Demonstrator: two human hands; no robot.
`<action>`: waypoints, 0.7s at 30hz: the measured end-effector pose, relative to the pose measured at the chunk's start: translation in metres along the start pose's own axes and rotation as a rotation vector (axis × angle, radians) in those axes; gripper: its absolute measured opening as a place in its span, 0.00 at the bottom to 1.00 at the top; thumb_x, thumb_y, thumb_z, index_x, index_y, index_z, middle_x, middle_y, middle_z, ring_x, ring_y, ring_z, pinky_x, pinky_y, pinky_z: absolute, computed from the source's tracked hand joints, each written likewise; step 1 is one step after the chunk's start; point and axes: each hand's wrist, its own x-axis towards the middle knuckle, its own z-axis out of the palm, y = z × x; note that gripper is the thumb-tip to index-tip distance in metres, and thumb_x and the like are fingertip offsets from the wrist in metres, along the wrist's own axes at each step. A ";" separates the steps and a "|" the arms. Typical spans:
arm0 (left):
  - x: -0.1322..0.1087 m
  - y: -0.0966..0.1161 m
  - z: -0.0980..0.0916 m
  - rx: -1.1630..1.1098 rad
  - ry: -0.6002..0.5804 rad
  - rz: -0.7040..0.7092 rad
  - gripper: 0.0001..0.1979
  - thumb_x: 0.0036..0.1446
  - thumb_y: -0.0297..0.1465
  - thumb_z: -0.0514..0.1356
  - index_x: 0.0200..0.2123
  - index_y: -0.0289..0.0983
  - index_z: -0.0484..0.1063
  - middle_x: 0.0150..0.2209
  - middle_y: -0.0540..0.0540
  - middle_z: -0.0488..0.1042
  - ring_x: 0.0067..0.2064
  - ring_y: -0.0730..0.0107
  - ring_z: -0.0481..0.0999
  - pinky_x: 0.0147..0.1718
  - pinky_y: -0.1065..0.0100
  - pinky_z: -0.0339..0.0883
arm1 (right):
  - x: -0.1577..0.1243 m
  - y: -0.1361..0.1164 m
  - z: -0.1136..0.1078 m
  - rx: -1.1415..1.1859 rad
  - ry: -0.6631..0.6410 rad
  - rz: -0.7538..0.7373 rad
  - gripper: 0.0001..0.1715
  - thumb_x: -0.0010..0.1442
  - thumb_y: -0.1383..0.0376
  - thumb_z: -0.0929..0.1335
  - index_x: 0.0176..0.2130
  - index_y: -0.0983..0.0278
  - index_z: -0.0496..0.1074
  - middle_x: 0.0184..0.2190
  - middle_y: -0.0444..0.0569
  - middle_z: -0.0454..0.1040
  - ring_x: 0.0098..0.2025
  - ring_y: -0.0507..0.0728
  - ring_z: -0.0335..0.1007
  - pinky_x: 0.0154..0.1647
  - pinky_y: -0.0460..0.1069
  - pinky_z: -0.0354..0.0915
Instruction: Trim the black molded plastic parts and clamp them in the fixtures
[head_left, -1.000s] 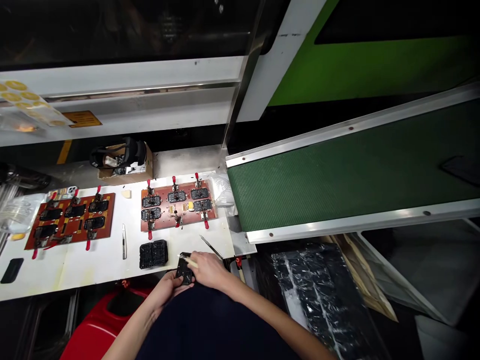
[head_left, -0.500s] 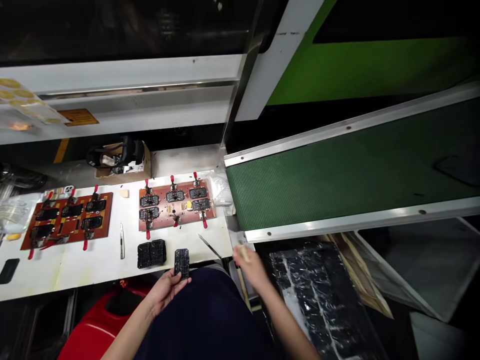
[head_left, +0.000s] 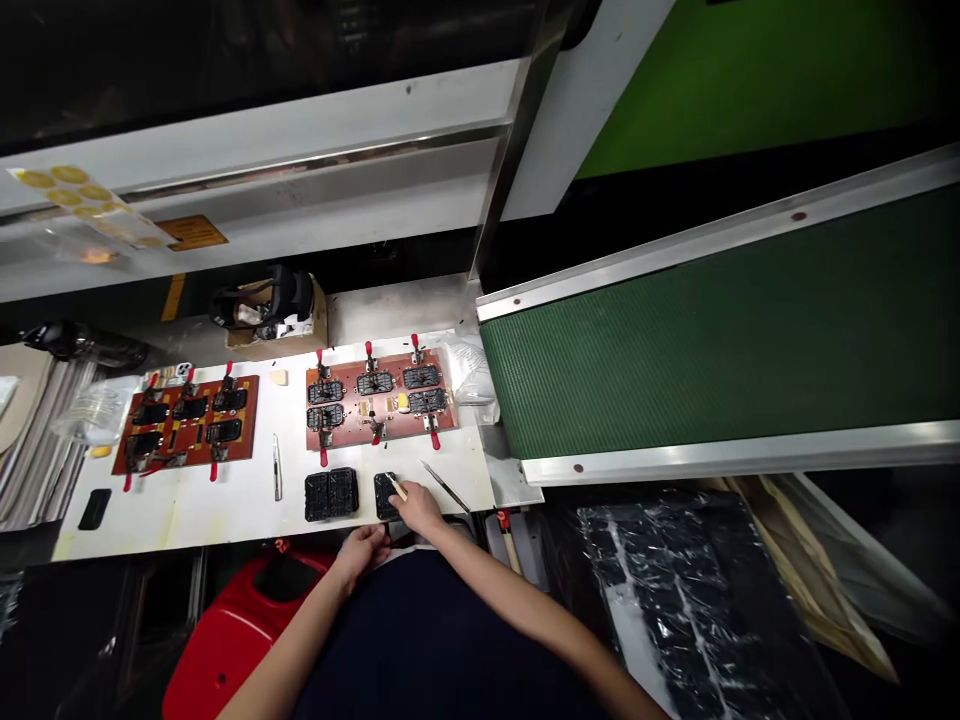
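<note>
1. Black moulded plastic part [head_left: 386, 496] lies flat on a white work table [head_left: 187, 520], at the table's front edge. Its gridded, ribbed face points up; finer detail blurs at this size.
2. Right hand [head_left: 418, 508] grips a pale wooden stick [head_left: 397, 488] between thumb and fingers, just above the part. The stick's tip appears to rest on the part's upper face, though the angle makes contact hard to confirm.
3. Left hand [head_left: 364, 553] sits at the table's front edge, just below the part, its fingers open and loosely curved, holding nothing.
4. Slim steel tool [head_left: 445, 486] lies at an angle on the table, just beyond the right hand. To the left of the part, a paired black plastic part [head_left: 330, 495] sits close by but not touching, with a steel craft knife [head_left: 277, 467] further left.
5. Copper-coloured fixture board [head_left: 381, 400] with red-handled toggle clamps [head_left: 368, 357] stands behind the part, across a narrow band of white table. A second fixture board [head_left: 184, 425] lies well to the left.
6. Steel plate [head_left: 510, 480] meets the table's right end, below a green ribbed conveyor belt [head_left: 675, 340]. Past the front edge sit a red seat [head_left: 240, 640] and plastic-wrapped black sheets [head_left: 697, 600].
</note>
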 end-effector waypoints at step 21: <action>-0.020 0.008 -0.062 0.308 0.033 0.023 0.07 0.56 0.31 0.65 0.29 0.35 0.73 0.21 0.55 0.72 0.22 0.73 0.70 0.29 0.69 0.64 | 0.009 -0.047 0.007 -0.359 0.106 -0.140 0.19 0.66 0.59 0.68 0.54 0.64 0.69 0.49 0.51 0.72 0.50 0.61 0.69 0.53 0.60 0.65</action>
